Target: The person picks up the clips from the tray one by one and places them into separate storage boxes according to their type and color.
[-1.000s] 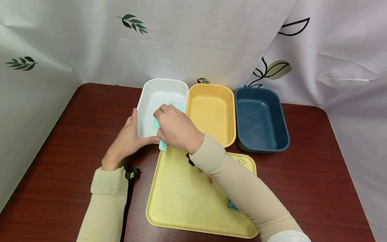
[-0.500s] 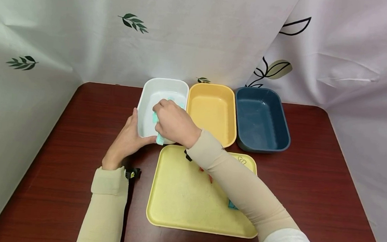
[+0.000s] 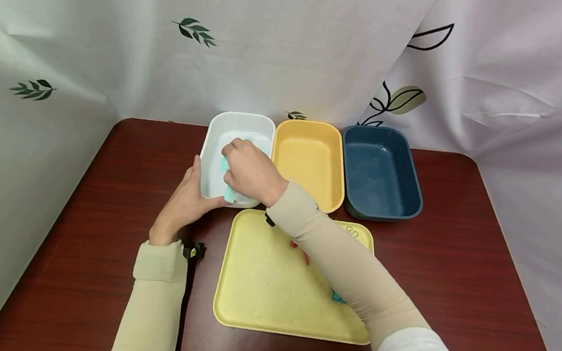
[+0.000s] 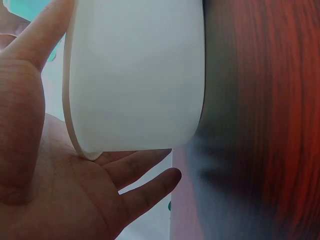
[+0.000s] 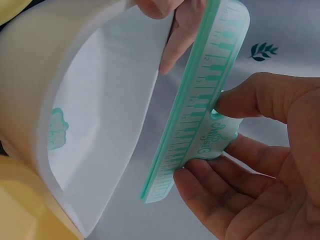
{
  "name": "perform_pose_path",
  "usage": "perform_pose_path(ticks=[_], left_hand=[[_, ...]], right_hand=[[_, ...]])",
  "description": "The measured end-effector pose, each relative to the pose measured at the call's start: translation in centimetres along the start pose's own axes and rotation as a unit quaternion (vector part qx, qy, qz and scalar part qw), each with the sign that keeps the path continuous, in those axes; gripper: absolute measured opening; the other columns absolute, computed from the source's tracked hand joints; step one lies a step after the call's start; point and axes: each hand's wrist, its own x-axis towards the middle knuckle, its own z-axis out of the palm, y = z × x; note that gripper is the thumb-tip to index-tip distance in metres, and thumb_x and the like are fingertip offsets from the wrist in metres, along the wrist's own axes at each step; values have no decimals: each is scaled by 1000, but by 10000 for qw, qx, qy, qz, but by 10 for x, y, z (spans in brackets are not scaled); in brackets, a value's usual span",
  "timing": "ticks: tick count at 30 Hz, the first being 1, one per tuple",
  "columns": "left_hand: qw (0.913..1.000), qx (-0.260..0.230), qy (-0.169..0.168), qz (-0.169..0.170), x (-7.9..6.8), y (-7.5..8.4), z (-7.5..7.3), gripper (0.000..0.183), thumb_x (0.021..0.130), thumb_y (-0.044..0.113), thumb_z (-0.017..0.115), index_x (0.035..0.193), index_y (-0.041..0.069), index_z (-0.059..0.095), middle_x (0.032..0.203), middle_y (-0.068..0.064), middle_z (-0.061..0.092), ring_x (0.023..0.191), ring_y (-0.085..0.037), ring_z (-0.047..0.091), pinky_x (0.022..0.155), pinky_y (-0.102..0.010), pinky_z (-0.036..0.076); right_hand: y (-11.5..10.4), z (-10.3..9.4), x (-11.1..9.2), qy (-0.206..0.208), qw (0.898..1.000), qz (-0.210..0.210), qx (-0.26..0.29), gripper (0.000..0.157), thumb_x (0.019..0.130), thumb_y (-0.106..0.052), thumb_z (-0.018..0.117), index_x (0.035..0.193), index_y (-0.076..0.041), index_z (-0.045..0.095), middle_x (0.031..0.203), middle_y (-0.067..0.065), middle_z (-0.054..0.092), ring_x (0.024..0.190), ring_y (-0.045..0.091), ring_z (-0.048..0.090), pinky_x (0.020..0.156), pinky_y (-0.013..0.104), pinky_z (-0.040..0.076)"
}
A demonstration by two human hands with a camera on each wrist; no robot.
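Note:
My right hand [image 3: 255, 174] pinches a mint-and-white ruler [image 5: 200, 105] between thumb and fingers, holding it tilted over the white bin [image 3: 216, 125]. Numbers and piano-key marks run along the ruler, which has a wavy-edged tab at one side. My left hand [image 3: 183, 204] spreads around the near left corner of that bin. In the left wrist view, its fingers lie straight by the bin's white wall [image 4: 137, 75], with the thumb at the rim. A mint-green piece [image 5: 58, 129] shows inside the bin in the right wrist view; my right hand partly hides the bin's inside from above.
A yellow bin [image 3: 306, 166] and a dark blue bin [image 3: 381, 177] stand in a row right of the white one. On the pale yellow tray [image 3: 263, 288] lie small red pieces [image 3: 306, 258] and a teal object [image 3: 337, 297], partly under my right forearm.
My right hand has moved slightly forward and left with the ruler, whose near end has shifted from over the tray's edge to over the white bin. My left hand stays at the bin.

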Motion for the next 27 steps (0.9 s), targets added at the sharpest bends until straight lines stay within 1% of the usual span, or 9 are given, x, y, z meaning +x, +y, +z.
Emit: perform_pose_path(ticks=[5, 9, 12, 16, 24, 27], left_hand=[[10000, 28, 31, 22, 0, 0, -1, 130, 83, 57, 77, 158, 5, -15, 165, -24, 7, 143, -40, 29, 111, -57, 32], [9999, -73, 62, 93, 0, 0, 0, 129, 83, 54, 78, 158, 6, -15, 165, -23, 7, 141, -40, 31, 110, -57, 33], [9997, -172, 61, 133, 0, 0, 0, 129, 82, 52, 80, 159, 8, -15, 166, -20, 5, 143, -38, 29, 110, -56, 33], [9998, -167, 45, 134, 0, -1, 0, 131, 82, 53, 80, 158, 7, -16, 166, -20, 4, 145, -38, 24, 111, -57, 32], [9997, -207, 82, 132, 1, -1, 1, 132, 81, 55, 80, 159, 9, -15, 166, -19, 3, 148, -36, 21, 112, -57, 31], [9997, -217, 45, 89, 0, 0, 0, 133, 80, 57, 80, 159, 9, -16, 166, -19, 3, 148, -36, 21, 112, -58, 31]], right_hand=[[-1, 3, 4, -32, 10000, 11, 60, 36, 90, -3, 59, 125, 5, 65, 122, 15, 65, 110, 27, 61, 93, 28, 51], [-1, 4, 8, -75, 10000, 32, 28, 36, 90, -3, 58, 125, 5, 65, 123, 15, 64, 110, 26, 61, 93, 28, 51], [-2, 6, 10, -71, 10000, 62, 4, 36, 90, -2, 58, 125, 5, 65, 122, 15, 64, 111, 26, 61, 93, 28, 51], [-3, 9, 14, -39, 9999, 106, 45, 37, 89, -1, 58, 124, 5, 65, 123, 16, 64, 112, 26, 61, 94, 29, 50], [-1, 16, 20, -115, 9996, 235, 97, 37, 90, -2, 59, 125, 5, 65, 123, 16, 64, 112, 25, 62, 93, 28, 51], [0, 18, 23, -106, 9993, 322, 160, 37, 89, -3, 61, 125, 4, 65, 122, 16, 64, 110, 25, 63, 92, 29, 52]])
